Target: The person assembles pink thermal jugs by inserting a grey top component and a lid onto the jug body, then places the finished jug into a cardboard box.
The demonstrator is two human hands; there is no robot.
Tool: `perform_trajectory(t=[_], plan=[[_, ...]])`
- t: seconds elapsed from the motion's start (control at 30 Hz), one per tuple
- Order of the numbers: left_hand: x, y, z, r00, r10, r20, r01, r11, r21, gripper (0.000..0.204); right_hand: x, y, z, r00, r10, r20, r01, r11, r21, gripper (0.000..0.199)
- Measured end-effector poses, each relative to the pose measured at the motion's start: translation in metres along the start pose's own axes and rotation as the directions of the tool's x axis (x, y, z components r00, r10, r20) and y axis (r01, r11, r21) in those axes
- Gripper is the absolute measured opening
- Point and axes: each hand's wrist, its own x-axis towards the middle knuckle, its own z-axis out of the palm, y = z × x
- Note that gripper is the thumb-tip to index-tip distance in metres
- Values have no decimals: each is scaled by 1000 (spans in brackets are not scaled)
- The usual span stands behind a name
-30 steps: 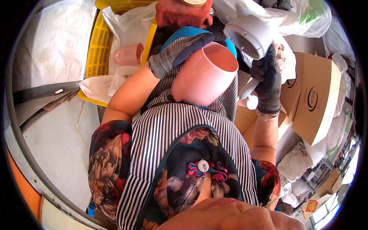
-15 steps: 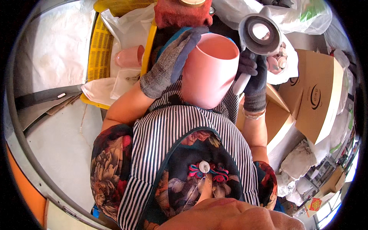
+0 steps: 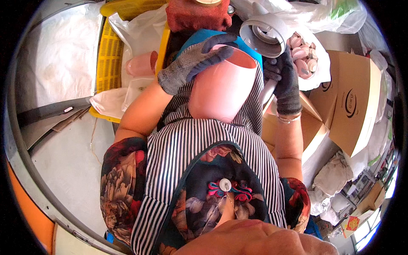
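My left hand (image 3: 191, 63), in a grey knit glove with a dark palm, grips the rim of a pink pot-shaped vessel (image 3: 219, 95). The vessel tilts in my lap against a striped apron, its open mouth facing up and away. To its right, my right hand (image 3: 284, 80), in a dark glove, is closed round the pale handle of a grey hand tool (image 3: 264, 36). That tool has a wide round open end and is shaped like a hair dryer. It is held apart from the vessel, above its right side.
A yellow plastic crate (image 3: 109, 63) lined with white sheeting stands at the left, holding another pink vessel (image 3: 142, 64). A white bag of small pink pieces (image 3: 304, 55) lies at the right, beside open cardboard boxes (image 3: 352, 102). Red cloth (image 3: 197, 19) covers something at the far side.
The vessel has shifted left and tipped a little, and my left fingers sit further over its rim. The grey tool has moved left and turned, its round end pointing more to the right.
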Motion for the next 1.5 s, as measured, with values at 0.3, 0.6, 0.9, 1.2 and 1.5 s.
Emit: perform_trajectory(t=[0.3,0.6,0.9,1.2,1.5], plan=[[19,40,-18,861,-389,329,452,881,-141,58,-12,-10,41,967,-138,-214,-6,828,-560,33],[23,-1,-19,966,-102,239,107,994,-7,42,-4,-6,38,965,-213,-155,76,788,-611,35],[12,-47,-25,859,409,309,-503,788,354,50,-3,-4,41,943,-262,-204,81,778,-623,36],[29,4,-26,965,19,260,-75,976,206,45,10,12,14,882,-468,52,286,445,-849,31],[42,-39,-9,963,-72,262,90,994,-58,47,6,33,-3,833,-551,61,251,277,-928,32]])
